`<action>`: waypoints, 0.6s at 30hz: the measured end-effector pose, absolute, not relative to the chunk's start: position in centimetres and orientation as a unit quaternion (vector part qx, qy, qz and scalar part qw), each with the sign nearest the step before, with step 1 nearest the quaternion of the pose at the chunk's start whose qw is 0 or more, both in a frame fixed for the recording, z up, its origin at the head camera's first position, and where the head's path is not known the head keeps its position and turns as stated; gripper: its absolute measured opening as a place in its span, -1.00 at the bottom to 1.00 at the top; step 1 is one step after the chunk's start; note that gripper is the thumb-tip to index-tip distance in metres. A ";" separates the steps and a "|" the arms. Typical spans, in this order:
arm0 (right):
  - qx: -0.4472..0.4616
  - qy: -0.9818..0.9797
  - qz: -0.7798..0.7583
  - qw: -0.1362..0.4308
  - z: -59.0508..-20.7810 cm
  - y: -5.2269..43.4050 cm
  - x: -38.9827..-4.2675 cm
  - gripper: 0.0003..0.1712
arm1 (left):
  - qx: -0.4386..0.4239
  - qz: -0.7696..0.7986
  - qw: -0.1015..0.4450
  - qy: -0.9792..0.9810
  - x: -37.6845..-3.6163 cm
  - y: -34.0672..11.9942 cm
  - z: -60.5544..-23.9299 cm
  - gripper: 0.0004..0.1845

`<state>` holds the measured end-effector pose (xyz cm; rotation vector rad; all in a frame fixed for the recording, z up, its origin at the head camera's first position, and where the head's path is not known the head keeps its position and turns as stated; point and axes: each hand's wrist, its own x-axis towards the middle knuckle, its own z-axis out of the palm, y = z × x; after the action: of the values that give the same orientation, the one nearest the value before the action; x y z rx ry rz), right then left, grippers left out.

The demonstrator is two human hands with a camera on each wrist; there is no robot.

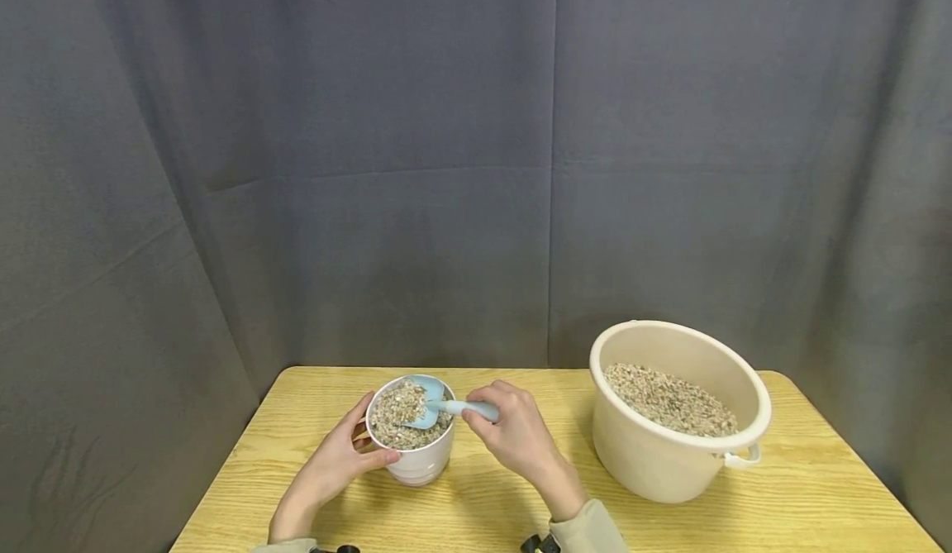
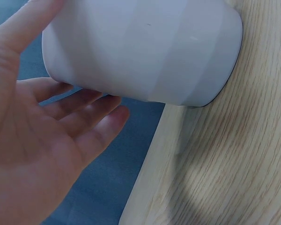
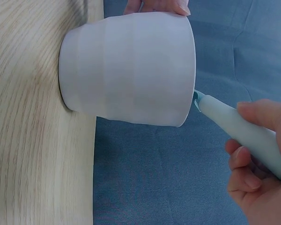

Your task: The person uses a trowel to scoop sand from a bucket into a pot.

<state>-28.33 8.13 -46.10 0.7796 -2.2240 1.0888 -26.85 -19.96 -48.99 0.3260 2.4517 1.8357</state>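
Observation:
A white pot (image 1: 421,464) stands on the table, filled close to its rim with beige and grey granules (image 1: 392,411). My left hand (image 1: 335,456) holds it from the left, thumb on the near side and fingers round the far side; in the left wrist view the fingers (image 2: 91,110) lie along the pot's wall (image 2: 140,51). By its pale handle, my right hand (image 1: 516,433) grips a light blue trowel (image 1: 429,411). The trowel's blade lies over the granules inside the pot. In the right wrist view the pot's wall (image 3: 131,70) hides most of the blade.
A large cream bucket (image 1: 650,458) with a side handle stands on the right of the table, partly filled with similar granules (image 1: 669,400). The wooden table (image 1: 297,421) ends at a grey cloth backdrop (image 1: 416,206), which also hangs at both sides.

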 end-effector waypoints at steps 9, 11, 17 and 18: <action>0.294 -0.825 0.397 0.275 -46.0 8.1 -28.1 -0.91 | 0.089 0.586 0.036 0.805 -26.7 -19.9 -48.7 0.12; 0.294 -0.825 0.395 0.278 -46.0 8.1 -28.1 -0.91 | 0.089 0.583 0.036 0.807 -26.7 -19.9 -48.7 0.12; 0.292 -0.824 0.394 0.283 -45.9 8.3 -28.1 -0.91 | 0.096 0.586 0.033 0.804 -26.7 -19.9 -48.7 0.11; 0.292 -0.824 0.394 0.284 -45.9 8.3 -28.1 -0.91 | 0.097 0.588 0.034 0.802 -26.7 -19.9 -48.7 0.10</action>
<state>-28.15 8.30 -45.94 0.7823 -2.2048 1.0542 -26.70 -19.87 -48.73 0.2989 2.4683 1.8081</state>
